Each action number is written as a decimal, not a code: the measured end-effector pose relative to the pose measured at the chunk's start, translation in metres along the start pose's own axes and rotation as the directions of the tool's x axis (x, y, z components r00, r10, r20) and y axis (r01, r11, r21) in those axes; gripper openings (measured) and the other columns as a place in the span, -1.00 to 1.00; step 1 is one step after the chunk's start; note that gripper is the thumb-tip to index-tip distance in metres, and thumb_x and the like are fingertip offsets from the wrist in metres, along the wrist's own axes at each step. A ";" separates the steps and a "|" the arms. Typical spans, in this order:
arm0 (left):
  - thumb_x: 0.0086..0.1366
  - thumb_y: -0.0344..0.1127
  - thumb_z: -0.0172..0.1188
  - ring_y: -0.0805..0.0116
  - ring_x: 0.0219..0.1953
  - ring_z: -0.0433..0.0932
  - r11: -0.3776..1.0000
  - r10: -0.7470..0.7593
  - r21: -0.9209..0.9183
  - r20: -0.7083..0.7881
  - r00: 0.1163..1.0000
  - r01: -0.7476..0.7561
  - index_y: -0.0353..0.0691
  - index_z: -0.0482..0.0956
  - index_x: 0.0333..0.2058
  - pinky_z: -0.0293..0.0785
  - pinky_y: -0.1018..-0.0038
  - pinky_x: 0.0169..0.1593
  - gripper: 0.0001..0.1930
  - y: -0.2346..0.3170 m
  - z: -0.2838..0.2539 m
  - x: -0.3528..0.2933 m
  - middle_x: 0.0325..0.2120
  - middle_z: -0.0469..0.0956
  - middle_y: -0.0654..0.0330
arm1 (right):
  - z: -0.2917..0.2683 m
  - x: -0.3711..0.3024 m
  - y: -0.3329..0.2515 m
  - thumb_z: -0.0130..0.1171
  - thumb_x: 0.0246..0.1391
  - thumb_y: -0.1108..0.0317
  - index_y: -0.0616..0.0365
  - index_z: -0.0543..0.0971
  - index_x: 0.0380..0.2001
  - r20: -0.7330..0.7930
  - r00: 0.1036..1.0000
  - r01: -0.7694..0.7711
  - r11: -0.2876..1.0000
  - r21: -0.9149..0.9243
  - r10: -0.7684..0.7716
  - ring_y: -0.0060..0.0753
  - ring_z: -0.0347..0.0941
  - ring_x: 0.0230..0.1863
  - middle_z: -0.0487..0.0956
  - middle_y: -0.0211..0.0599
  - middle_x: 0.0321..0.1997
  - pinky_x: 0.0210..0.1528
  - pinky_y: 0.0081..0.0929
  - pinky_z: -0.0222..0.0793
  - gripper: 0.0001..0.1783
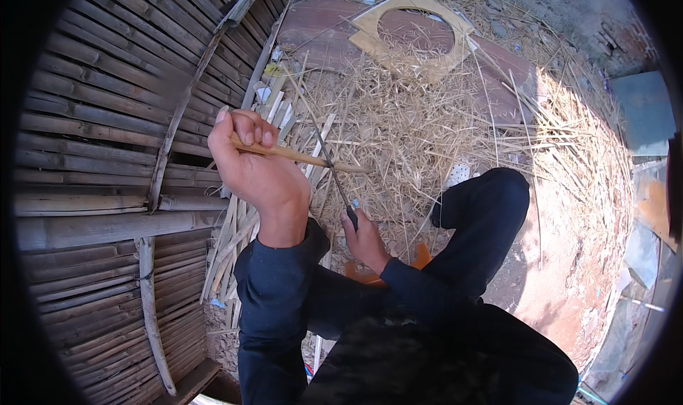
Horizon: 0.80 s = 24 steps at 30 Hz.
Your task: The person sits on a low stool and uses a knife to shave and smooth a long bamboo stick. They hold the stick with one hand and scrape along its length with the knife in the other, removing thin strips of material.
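Observation:
My left hand is closed around one end of a bamboo strip, which points to the right. My right hand grips the dark handle of a long thin knife, its blade slanting up and to the left. Blade and strip cross and appear to touch near the strip's right part. Beneath them lies a thick heap of pale bamboo shavings.
On the left rises a wall of bamboo slats, with split strips piled at its foot. A board with a round hole lies at the far side. Bent under me is my dark-trousered leg, near an orange object.

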State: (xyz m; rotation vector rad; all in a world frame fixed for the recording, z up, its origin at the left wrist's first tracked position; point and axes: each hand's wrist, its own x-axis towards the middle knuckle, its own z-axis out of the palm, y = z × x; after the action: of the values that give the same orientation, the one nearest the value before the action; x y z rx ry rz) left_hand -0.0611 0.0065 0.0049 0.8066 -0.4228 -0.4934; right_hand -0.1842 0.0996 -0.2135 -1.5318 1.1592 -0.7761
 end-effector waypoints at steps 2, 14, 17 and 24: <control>0.31 -0.19 -0.05 0.51 -0.59 0.14 1.000 0.006 -0.008 -0.033 0.999 -0.007 -0.06 0.19 -0.60 0.11 0.55 -0.42 -0.70 -0.003 0.007 0.004 -0.64 0.19 0.34 | 0.008 -0.004 -0.011 -0.02 0.28 0.23 0.33 0.42 -0.36 -0.031 0.999 -0.019 0.996 0.087 0.022 0.06 0.41 -0.50 0.44 0.05 -0.61 -0.47 -0.19 0.30 -0.69; 0.31 -0.21 -0.05 0.51 -0.58 0.14 1.000 -0.001 0.008 0.058 0.998 0.001 -0.06 0.20 -0.60 0.10 0.54 -0.40 -0.71 -0.006 0.011 -0.015 -0.63 0.18 0.35 | -0.017 0.005 0.025 0.01 0.25 0.24 0.35 0.41 -0.32 0.007 1.000 0.016 0.997 -0.081 -0.015 0.29 0.47 -0.44 0.46 0.20 -0.59 -0.48 -0.12 0.31 -0.69; 0.31 -0.20 -0.05 0.52 -0.56 0.14 0.999 0.008 0.037 0.064 0.998 -0.011 -0.07 0.20 -0.59 0.10 0.54 -0.38 -0.71 -0.007 0.012 -0.016 -0.62 0.17 0.35 | -0.014 -0.005 0.000 0.00 0.26 0.22 0.33 0.43 -0.32 -0.002 0.999 -0.043 0.995 0.092 0.044 0.23 0.48 -0.46 0.46 0.16 -0.60 -0.47 -0.17 0.32 -0.69; 0.28 -0.20 -0.03 0.52 -0.53 0.17 0.991 -0.133 0.046 0.121 0.984 0.128 -0.08 0.18 -0.61 0.11 0.52 -0.37 -0.70 0.001 0.019 -0.025 -0.60 0.19 0.32 | -0.026 0.011 -0.080 -0.04 0.28 0.16 0.30 0.43 -0.31 0.009 0.999 0.046 0.971 0.233 -0.050 0.20 0.48 -0.48 0.44 0.11 -0.63 -0.46 -0.14 0.31 -0.65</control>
State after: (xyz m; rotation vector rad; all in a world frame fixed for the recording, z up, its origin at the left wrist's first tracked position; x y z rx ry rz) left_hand -0.0910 0.0103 0.0135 0.8464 -0.4975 -0.6619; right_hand -0.1811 0.0821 -0.1309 -1.3712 0.9851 -0.8990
